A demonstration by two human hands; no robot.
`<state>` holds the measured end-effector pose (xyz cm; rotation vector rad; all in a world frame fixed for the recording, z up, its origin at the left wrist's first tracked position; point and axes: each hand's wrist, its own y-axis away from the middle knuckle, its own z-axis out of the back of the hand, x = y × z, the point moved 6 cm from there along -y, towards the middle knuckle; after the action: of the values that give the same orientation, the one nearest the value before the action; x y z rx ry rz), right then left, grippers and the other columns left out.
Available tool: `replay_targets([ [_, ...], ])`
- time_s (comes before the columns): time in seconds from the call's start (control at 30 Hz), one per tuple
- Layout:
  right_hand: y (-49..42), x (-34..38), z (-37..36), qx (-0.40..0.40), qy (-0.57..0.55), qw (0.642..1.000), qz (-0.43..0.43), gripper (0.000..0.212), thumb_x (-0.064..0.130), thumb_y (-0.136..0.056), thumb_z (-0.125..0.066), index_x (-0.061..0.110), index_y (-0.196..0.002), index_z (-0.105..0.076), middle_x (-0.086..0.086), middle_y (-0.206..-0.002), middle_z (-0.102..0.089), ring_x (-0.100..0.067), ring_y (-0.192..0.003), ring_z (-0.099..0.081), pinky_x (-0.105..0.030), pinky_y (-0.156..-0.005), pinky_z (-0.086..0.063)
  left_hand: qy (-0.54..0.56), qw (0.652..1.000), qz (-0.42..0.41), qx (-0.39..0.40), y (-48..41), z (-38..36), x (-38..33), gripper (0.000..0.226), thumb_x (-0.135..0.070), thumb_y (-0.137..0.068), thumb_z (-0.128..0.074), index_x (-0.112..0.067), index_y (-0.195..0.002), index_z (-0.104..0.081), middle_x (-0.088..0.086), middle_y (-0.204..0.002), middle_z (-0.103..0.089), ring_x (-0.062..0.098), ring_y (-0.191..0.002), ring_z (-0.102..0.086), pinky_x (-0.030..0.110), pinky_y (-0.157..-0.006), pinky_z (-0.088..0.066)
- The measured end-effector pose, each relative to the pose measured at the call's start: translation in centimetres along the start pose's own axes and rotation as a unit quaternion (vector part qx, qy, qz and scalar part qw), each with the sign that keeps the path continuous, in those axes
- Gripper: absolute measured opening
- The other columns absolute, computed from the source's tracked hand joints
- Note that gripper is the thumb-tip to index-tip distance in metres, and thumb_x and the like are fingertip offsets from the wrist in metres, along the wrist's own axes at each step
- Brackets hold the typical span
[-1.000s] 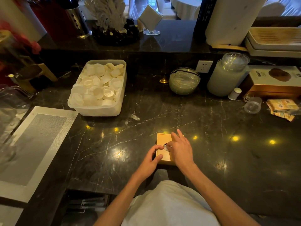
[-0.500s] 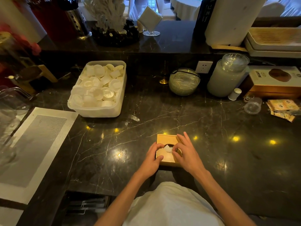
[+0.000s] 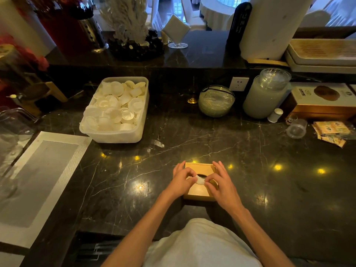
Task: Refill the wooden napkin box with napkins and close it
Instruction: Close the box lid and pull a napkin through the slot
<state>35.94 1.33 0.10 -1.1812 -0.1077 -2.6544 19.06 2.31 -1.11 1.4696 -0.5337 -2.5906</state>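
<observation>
Napkin box, wooden, sits by the front edge of the dark marble worktop, about midway along. A white napkin pokes up from the oval slot in its top. The left hand and right hand each pinch an end of it with curled fingers. Toward the back left stands a white tub of folded white pieces, and a grey placemat lies at the left edge.
</observation>
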Motion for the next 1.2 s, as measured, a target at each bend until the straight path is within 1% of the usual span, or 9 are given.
replay_targets([
  [0.2,-1.2,0.2,0.4,-0.028,-0.018,0.999,-0.026,0.006,0.020,-0.090,-0.068,0.025,-0.088,-0.068,0.001,-0.159,-0.029,-0.009,-0.150,0.002,-0.037,-0.115,-0.010,0.020,1.000,-0.018,-0.012,0.1,0.3,-0.6,0.008,-0.018,-0.092,-0.061,-0.016,-0.099,-0.065,0.002,-0.163,-0.016,0.022,-0.152,0.000,0.052,-0.119,-0.006],
  [0.33,-2.2,0.3,-0.3,0.056,-0.022,0.998,-0.010,0.028,0.033,-0.088,-0.070,0.040,-0.114,-0.064,0.006,-0.165,0.002,-0.012,-0.147,0.028,-0.044,-0.113,0.004,0.008,0.999,-0.047,-0.002,0.0,0.3,-2.1,0.009,-0.017,-0.094,-0.059,-0.025,-0.092,-0.063,-0.003,-0.164,-0.016,0.020,-0.152,0.002,0.057,-0.120,-0.002],
  [0.4,-2.6,0.2,-0.5,0.101,-0.004,0.995,-0.021,0.031,0.040,-0.086,-0.070,0.043,-0.116,-0.063,0.009,-0.164,0.010,-0.013,-0.144,0.033,-0.048,-0.113,0.008,-0.006,0.998,-0.064,0.011,0.0,0.2,-3.0,0.018,-0.018,-0.096,-0.059,-0.034,-0.086,-0.059,-0.005,-0.164,-0.016,0.019,-0.152,0.003,0.059,-0.120,0.000],
  [0.5,-3.2,-0.3,-0.1,0.124,0.016,0.991,-0.051,0.014,0.039,-0.085,-0.072,0.038,-0.098,-0.070,0.008,-0.165,0.000,-0.015,-0.146,0.029,-0.053,-0.116,0.007,-0.025,0.997,-0.075,0.015,-0.2,0.2,-3.5,0.017,-0.023,-0.097,-0.058,-0.037,-0.087,-0.058,-0.006,-0.164,-0.017,0.019,-0.153,0.001,0.058,-0.120,0.000],
  [0.63,-3.3,-0.1,0.8,0.120,0.015,0.992,-0.043,0.002,0.037,-0.085,-0.072,0.036,-0.084,-0.072,0.008,-0.164,-0.013,-0.014,-0.149,0.020,-0.054,-0.118,0.004,-0.059,0.996,-0.057,0.035,-0.6,0.4,-2.2,0.010,-0.036,-0.096,-0.058,-0.032,-0.102,-0.065,-0.003,-0.164,-0.016,0.022,-0.152,0.001,0.058,-0.119,-0.001],
  [0.8,-2.7,0.7,1.0,0.101,0.017,0.995,-0.016,0.002,0.035,-0.087,-0.070,0.035,-0.087,-0.071,0.008,-0.163,-0.019,-0.011,-0.150,0.015,-0.051,-0.118,0.002,-0.065,0.994,-0.054,0.064,-0.6,0.5,-0.8,0.017,-0.036,-0.094,-0.060,-0.025,-0.102,-0.070,-0.004,-0.164,-0.016,0.025,-0.152,-0.002,0.059,-0.120,-0.007],
  [0.93,-3.1,0.3,0.5,0.140,0.063,0.988,-0.007,0.012,0.041,-0.087,-0.068,0.037,-0.098,-0.070,0.007,-0.165,-0.007,-0.015,-0.148,0.025,-0.054,-0.118,0.002,-0.028,0.996,-0.055,0.062,-0.4,0.5,-1.0,0.009,-0.030,-0.095,-0.061,-0.024,-0.096,-0.067,-0.003,-0.163,-0.017,0.023,-0.151,-0.007,0.053,-0.119,-0.012],
  [1.0,-3.4,0.1,0.6,0.165,0.094,0.982,-0.007,0.009,0.045,-0.088,-0.066,0.038,-0.093,-0.069,0.006,-0.165,-0.004,-0.018,-0.147,0.028,-0.055,-0.118,0.003,-0.011,0.997,-0.054,0.058,-0.4,0.4,-0.7,0.008,-0.029,-0.096,-0.061,-0.023,-0.093,-0.066,-0.004,-0.163,-0.019,0.022,-0.150,-0.010,0.052,-0.119,-0.014],
  [1.2,-3.7,0.2,0.6,0.165,0.071,0.984,0.004,0.014,0.040,-0.092,-0.061,0.036,-0.080,-0.068,0.009,-0.163,-0.017,-0.012,-0.149,0.018,-0.052,-0.120,-0.003,0.023,0.998,-0.048,0.043,-0.7,-0.1,0.2,0.018,-0.031,-0.098,-0.055,-0.018,-0.097,-0.066,-0.011,-0.162,-0.018,0.018,-0.148,-0.019,0.050,-0.120,-0.023],
])
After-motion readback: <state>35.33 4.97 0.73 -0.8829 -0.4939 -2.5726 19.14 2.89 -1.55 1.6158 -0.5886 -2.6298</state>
